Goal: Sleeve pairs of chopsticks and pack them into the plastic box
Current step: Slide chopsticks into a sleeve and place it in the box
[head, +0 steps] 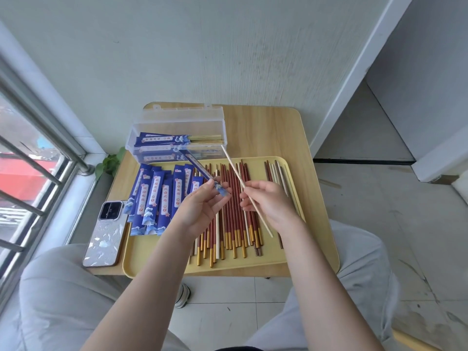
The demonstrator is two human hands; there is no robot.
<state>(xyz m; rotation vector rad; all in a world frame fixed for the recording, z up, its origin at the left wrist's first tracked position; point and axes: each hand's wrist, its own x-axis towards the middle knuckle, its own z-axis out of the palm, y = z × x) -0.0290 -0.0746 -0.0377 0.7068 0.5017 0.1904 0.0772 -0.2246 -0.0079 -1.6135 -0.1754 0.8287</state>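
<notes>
Phone (105,233) at 9 o'clock on the table (266,127), half off the tray's left edge side, not in play. Loose blue sleeves (157,196) piled on the left part of the yellow tray (291,259). Plastic box (177,138) at 11 o'clock, lid up, a few sleeved pairs already inside.

Left hand (200,206) above the tray, fingers (210,184) pinching one blue sleeve (200,171) near its lower end; sleeve slants up toward 11 o'clock. Can't tell if the mouth is open.

Right hand (268,201) just beside it, fingers grasping a pale chopstick (235,171) mid-shaft, tip pointing to 11 o'clock toward the box. Looks like one stick, maybe two overlapped; can't tell.

Unsleeved chopsticks (235,211), red/gold and pale, spread over tray centre to 3 o'clock.

Risks, my read:
- Sleeve is flat paper and held at one end only, so the stick tip may catch the edge and crumple or tear it.
- If only one stick is in hand, the sleeve ends up with a mismatched or single stick.
- Long stick held mid-shaft: the tail could sweep the pile below and scatter sticks off the tray.
</notes>
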